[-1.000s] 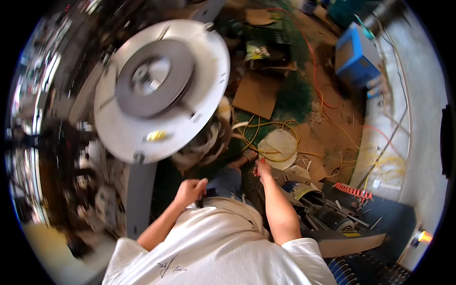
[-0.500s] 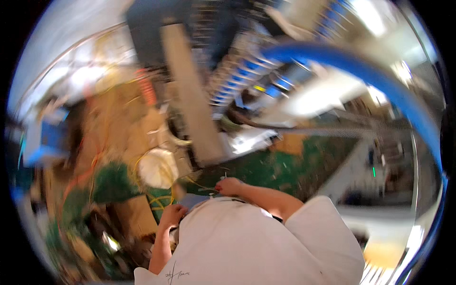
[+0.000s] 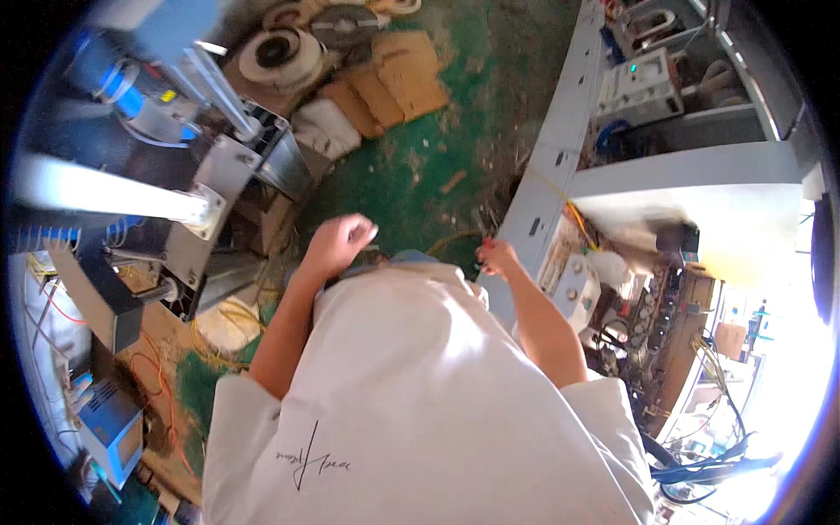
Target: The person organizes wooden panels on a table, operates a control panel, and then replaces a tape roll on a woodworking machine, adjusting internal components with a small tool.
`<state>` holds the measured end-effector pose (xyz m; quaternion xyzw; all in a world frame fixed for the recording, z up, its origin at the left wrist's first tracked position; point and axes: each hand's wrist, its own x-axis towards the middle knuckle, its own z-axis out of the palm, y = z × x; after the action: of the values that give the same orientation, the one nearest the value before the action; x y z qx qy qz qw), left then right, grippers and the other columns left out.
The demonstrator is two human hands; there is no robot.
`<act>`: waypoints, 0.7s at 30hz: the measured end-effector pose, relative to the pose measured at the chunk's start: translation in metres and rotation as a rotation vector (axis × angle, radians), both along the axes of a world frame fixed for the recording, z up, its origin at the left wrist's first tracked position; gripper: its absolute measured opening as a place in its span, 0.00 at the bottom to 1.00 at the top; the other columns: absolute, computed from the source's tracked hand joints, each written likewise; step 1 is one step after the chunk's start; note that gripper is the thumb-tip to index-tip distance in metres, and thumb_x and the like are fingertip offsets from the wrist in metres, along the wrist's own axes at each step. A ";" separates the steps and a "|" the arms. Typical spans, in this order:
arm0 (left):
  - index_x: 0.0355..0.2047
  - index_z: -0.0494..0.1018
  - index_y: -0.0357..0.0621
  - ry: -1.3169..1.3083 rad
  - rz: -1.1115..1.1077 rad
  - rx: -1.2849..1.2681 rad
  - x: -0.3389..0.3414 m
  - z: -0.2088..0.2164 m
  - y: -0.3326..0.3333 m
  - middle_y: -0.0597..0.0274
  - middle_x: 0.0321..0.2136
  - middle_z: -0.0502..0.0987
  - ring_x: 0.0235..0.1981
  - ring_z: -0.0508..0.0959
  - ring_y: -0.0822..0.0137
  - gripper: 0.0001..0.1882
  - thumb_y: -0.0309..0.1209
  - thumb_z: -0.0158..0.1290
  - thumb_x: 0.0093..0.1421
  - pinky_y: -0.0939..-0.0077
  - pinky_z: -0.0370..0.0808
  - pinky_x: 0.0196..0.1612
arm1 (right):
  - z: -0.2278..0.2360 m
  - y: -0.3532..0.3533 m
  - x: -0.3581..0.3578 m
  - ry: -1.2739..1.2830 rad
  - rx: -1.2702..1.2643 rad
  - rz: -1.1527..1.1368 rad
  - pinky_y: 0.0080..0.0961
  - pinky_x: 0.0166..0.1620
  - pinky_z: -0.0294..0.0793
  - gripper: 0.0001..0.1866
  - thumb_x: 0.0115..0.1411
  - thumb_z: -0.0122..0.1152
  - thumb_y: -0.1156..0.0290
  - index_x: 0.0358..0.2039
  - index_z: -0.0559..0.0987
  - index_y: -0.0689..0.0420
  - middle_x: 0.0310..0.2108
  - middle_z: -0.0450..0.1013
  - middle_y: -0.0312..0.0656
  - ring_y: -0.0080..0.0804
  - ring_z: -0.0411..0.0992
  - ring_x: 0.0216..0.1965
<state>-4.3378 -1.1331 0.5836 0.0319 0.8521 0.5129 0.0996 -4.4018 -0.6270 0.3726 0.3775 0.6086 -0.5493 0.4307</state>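
Observation:
In front of my body my left hand (image 3: 339, 243) hangs with its fingers curled in, and nothing shows in it. It is near the metal machine frame (image 3: 241, 162) on the left, apart from it. My right hand (image 3: 502, 260) is closed around a small red and dark thing (image 3: 482, 253), too small to make out. The grey cabinet edge (image 3: 530, 223) runs close beside that hand. Below both hands lies the green floor (image 3: 407, 188), strewn with scraps.
Flattened cardboard (image 3: 407, 74), a white sack (image 3: 326, 128) and wire spools (image 3: 280, 59) lie ahead. On the right are an instrument box (image 3: 637, 85) and a shelf of metal parts (image 3: 643, 319). A blue carton (image 3: 109, 416) and orange cables lie at left.
My view has swung to the right, so the machine now stands at the left and the cabinet at the right. My hands have moved further apart.

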 end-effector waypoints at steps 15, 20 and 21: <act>0.59 0.76 0.43 -0.729 0.452 -0.213 -0.276 -0.106 0.064 0.50 0.52 0.80 0.47 0.82 0.60 0.25 0.44 0.59 0.67 0.63 0.79 0.47 | 0.044 0.114 -0.237 0.044 0.039 -0.173 0.25 0.20 0.67 0.08 0.67 0.64 0.65 0.37 0.79 0.56 0.21 0.69 0.35 0.25 0.68 0.18; 0.43 0.81 0.42 -0.994 0.423 0.068 -0.390 -0.236 0.062 0.57 0.32 0.84 0.28 0.81 0.65 0.18 0.44 0.58 0.66 0.69 0.76 0.33 | 0.035 0.172 -0.326 0.183 0.339 0.092 0.27 0.20 0.69 0.09 0.64 0.66 0.69 0.35 0.76 0.59 0.21 0.69 0.36 0.25 0.69 0.19; 0.41 0.82 0.41 -0.937 0.328 -0.016 -0.457 -0.229 0.093 0.56 0.31 0.84 0.28 0.81 0.65 0.18 0.44 0.58 0.66 0.68 0.76 0.33 | 0.017 0.196 -0.315 0.234 0.367 0.066 0.27 0.21 0.69 0.09 0.63 0.66 0.69 0.36 0.76 0.59 0.21 0.69 0.37 0.25 0.69 0.18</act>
<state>-4.7943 -1.0400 0.3548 -0.3374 0.7134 0.4742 0.3903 -4.7165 -0.4309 0.3897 0.3632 0.7561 -0.4550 0.2989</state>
